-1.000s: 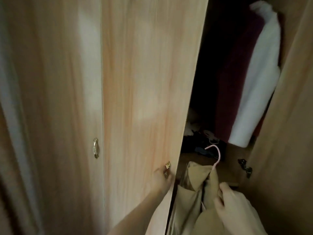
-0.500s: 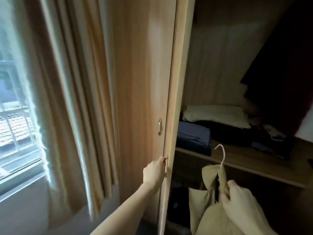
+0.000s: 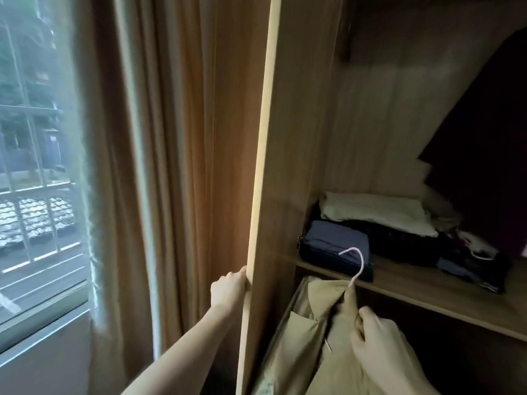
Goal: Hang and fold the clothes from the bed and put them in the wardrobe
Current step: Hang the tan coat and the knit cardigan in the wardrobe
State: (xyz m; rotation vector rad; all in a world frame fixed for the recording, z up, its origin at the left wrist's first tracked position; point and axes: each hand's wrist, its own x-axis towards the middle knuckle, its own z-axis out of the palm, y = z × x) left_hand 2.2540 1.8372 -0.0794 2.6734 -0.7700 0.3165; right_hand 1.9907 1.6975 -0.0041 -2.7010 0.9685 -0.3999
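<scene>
- Left hand (image 3: 229, 289) grips the edge of the light wooden wardrobe door (image 3: 258, 195), fingers curled round to its far side; the door stands swung open, edge-on to the camera.
- Right hand (image 3: 382, 342) pinches the collar area of the khaki collared shirt (image 3: 313, 337), thumb up, fingers curled into the fabric.
- Shirt hangs on a pale pink wire hanger (image 3: 356, 263), whose hook stands upright above the collar, in front of the wooden wardrobe shelf (image 3: 427, 297) and not hooked on anything.
- Shirt is held low at the wardrobe opening, its body in front of the dark compartment below the shelf.
- On the shelf: a folded navy garment (image 3: 336, 246), a folded cream garment (image 3: 376, 208) behind it, dark clothes beside.
- Dark hanging garment (image 3: 484, 166) at upper right.
- Beige curtain (image 3: 159, 166) and window (image 3: 34, 166) left of the door.
</scene>
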